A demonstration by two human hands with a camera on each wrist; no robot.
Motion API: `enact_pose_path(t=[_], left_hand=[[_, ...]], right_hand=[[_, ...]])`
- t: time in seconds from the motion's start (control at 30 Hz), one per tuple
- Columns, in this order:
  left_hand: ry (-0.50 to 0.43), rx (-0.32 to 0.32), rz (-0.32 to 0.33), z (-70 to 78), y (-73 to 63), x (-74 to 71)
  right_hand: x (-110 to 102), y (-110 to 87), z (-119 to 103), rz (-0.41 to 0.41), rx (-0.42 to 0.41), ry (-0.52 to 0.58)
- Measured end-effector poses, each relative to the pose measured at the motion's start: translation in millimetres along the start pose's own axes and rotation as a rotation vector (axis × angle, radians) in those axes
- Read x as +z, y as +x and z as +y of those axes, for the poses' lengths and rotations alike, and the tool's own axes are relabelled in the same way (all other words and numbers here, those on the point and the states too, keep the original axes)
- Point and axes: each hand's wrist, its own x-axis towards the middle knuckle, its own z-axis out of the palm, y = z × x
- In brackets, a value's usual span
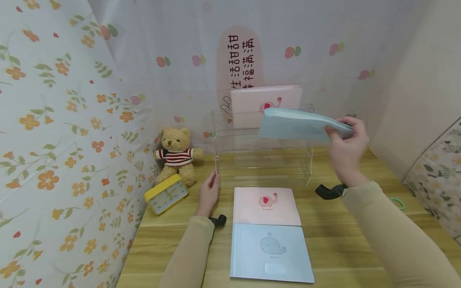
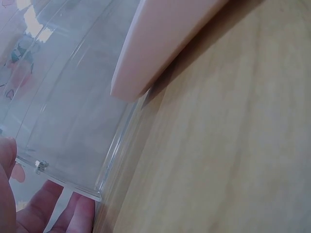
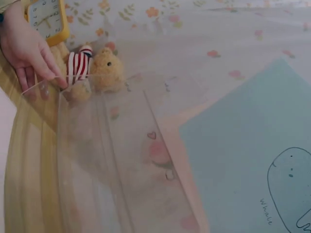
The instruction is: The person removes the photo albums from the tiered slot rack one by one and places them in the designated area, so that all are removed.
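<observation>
My right hand (image 1: 348,150) pinches a light blue book (image 1: 295,126) by its right end, thumb in front. The book is raised at the upper tier of a clear acrylic rack (image 1: 263,160), partly in front of a pink elephant book (image 1: 248,106) standing in that tier. A whale drawing (image 3: 289,187) shows on the blue book in the right wrist view. Low at the rack's left side, my left hand (image 1: 209,194) grips the edge of the side panel, thumb and fingers on either side of it (image 2: 39,208).
Before the rack lie another pink elephant book (image 1: 248,208) and a blue whale book (image 1: 248,256), flat on the wooden table (image 1: 338,240). A teddy bear (image 1: 178,146) and yellow clock (image 1: 167,194) are at the left. A green ring (image 1: 398,203) lies at right.
</observation>
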Motion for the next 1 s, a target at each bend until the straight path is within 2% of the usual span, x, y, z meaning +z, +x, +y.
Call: enact_pose_path(t=[0.23, 0.37, 0.47, 0.63, 0.77, 1.0], left_hand=[[-0.001, 0.002, 0.002, 2.1, -0.9, 2.6], [-0.006, 0.003, 0.000, 1.9, -2.0, 2.5], [-0.005, 0.008, 0.011, 1.4, -2.4, 2.3], [-0.004, 0.013, -0.001, -1.0, -0.7, 1.7], [-0.010, 0.004, -0.004, -2.4, 0.5, 1.0], [-0.003, 0.002, -0.004, -2.8, 1.0, 0.3]], right_hand=[[-52.9, -13.8, 22.5, 0.168, 0.066, 0.136], [-81.6, -23.6, 32.3, 0.263, 0.158, 0.188], [-97.0, -31.7, 37.2, 0.345, 0.235, 0.264], [-114.1, -37.5, 42.4, 0.470, 0.311, 0.366], [-125.0, -33.0, 47.4, 0.485, 0.381, 0.385], [-131.8, -19.9, 71.3, 0.427, 0.561, 0.356]])
